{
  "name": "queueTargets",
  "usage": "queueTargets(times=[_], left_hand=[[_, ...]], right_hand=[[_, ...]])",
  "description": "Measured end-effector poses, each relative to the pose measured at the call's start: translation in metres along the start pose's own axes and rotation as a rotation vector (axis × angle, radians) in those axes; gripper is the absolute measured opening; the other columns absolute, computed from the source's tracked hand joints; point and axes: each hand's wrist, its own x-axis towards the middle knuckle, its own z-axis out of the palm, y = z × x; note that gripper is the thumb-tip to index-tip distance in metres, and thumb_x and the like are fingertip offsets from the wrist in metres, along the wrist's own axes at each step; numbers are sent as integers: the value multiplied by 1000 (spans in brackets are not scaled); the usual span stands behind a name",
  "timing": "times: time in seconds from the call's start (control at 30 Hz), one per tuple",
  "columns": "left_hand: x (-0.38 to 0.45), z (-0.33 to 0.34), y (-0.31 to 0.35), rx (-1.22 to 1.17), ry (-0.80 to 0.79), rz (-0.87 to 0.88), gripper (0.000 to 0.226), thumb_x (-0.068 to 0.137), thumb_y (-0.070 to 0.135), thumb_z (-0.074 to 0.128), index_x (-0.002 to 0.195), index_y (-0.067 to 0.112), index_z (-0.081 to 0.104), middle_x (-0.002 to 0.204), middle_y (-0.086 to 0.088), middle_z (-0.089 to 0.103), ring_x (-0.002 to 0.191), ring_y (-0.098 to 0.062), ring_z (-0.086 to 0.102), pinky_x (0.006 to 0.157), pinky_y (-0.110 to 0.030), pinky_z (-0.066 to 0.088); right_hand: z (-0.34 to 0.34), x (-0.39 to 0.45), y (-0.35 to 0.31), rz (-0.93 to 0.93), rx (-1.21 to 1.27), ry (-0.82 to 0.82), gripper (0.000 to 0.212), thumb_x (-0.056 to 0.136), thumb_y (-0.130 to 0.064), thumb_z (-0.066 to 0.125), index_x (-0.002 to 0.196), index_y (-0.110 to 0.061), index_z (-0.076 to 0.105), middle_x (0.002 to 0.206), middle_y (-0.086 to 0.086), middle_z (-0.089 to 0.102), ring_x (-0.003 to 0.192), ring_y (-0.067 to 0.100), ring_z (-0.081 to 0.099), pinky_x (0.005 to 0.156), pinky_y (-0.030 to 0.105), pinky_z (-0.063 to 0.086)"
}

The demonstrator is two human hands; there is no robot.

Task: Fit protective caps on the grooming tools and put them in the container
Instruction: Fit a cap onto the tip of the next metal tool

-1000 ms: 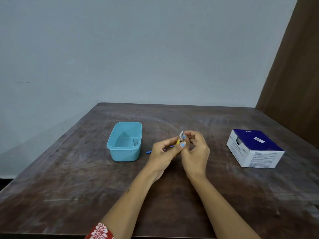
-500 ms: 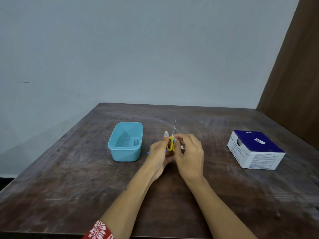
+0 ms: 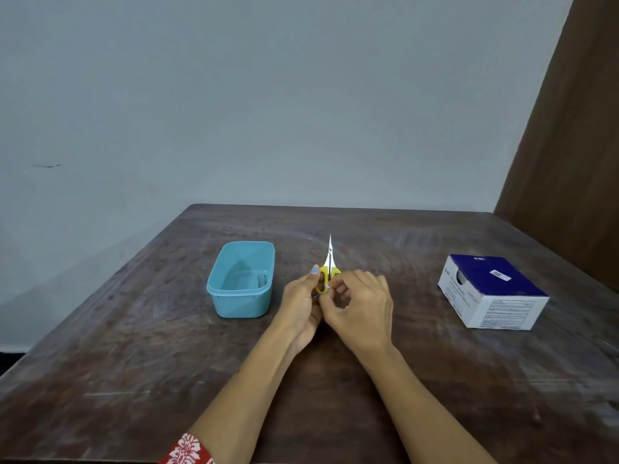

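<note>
Since a moment ago our hands have turned the scissors (image 3: 329,262) point-up, blades bare. Left hand (image 3: 301,308) fingers pinch the yellow handles; right hand (image 3: 360,309) fingers curl beside them, above the counter (image 3: 134,363), near the blue container (image 3: 241,283).

Box (image 3: 492,293), blue top and white sides, the only thing carrying print. Taking the box as landmark:

- Top face, far edge: small white mark, looks like "BD" with a round logo before it (faint, not certain).
- Top face, toward the centre: white sticker with a dark code or print, too small to read.
- Left white side: line of dark lettering running along its length, blurred, not legible.
- Near white side: block of fine print in several lines, framed like a table, none of it legible.

Nothing else carries readable text.
</note>
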Motion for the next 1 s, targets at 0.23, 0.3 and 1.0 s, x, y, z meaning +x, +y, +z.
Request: queueTargets(times=[0.23,0.3,1.0], left_hand=[[-1,-1,-1,21,-67,-23,29,95,23,48,86,7,71,79,-9,73,75,-16,71,64,-28,58],[1,-3,-1,22,-48,-14,32,94,23,49,78,9,73,76,-8,73,72,-16,70,62,-27,57],[1,-3,-3,84,-103,-28,25,94,17,50,88,7,73,90,-12,73,87,-20,69,73,-30,57]], right_hand=[[0,1,6,22,0,51,11,76,-7,73,85,-12,72,77,1,68,68,20,60,70,34,44],[-1,0,4,28,43,28,11,71,-8,75,79,-14,71,71,-2,66,63,16,58,69,33,45],[-2,2,5,137,135,53,13,82,-9,69,94,-13,72,84,2,66,65,23,59,61,43,52]])
